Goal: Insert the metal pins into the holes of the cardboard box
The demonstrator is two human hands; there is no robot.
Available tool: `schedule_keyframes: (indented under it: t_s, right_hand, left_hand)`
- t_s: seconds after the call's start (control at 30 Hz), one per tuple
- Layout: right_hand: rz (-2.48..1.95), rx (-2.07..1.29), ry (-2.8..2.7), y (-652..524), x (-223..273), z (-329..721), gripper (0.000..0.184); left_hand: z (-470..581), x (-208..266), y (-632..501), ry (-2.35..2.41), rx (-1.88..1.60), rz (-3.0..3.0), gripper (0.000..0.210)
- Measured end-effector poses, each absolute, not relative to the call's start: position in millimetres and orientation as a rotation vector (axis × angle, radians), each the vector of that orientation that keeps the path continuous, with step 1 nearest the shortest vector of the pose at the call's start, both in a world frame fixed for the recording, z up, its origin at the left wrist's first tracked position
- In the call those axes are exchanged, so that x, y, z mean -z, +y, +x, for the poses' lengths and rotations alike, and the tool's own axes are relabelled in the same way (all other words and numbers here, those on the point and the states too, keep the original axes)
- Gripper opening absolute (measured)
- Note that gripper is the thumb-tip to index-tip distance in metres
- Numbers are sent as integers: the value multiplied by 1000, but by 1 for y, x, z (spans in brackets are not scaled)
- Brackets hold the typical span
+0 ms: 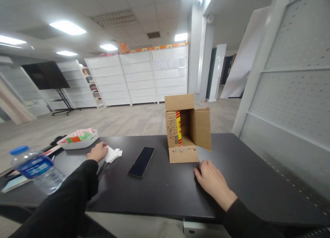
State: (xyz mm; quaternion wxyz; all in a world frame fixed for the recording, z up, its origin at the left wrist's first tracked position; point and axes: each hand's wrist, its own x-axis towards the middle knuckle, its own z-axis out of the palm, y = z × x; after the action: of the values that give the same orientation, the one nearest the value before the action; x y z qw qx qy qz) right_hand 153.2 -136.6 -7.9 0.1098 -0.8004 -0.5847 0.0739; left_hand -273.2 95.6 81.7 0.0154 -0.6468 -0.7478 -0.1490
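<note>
My left hand (97, 152) rests on the desk with its fingers curled, its thumb side on the edge of a crumpled white tissue (112, 155). My right hand (212, 179) is low over the desk just in front of the cardboard box, thumb and forefinger pinched together. A thin dark line shows at those fingertips, too fine to name. The open cardboard box (172, 129) stands with its mouth towards me and its flaps spread up, right and down; yellow and red tape runs down its left part. Between my hands lies a dark smartphone (141, 161), screen up.
On the left stand a water bottle (36, 167) with a blue cap and a white tray (79, 143) of colourful things. The black desk (165, 193) ends close to my lap. A white perforated panel (291, 128) rises along the right side.
</note>
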Motion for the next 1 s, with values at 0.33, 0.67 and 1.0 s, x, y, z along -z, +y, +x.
schedule_keyframes:
  t_s: [0.33,0.67,1.0]
  right_hand:
    - [-2336,-438,-1869,-124,3,165,22]
    - [-2140,-364,-1847,-121,-3,176,17]
    - [-1501,-274,-1258,-99,3,166,20]
  left_hand:
    - [-243,-91,74,-2290,361,-1906,43]
    - [-111,-90,18,-1615,1112,-2217,26]
    - [-4,-31,-31,-1338,1316,-2582,19]
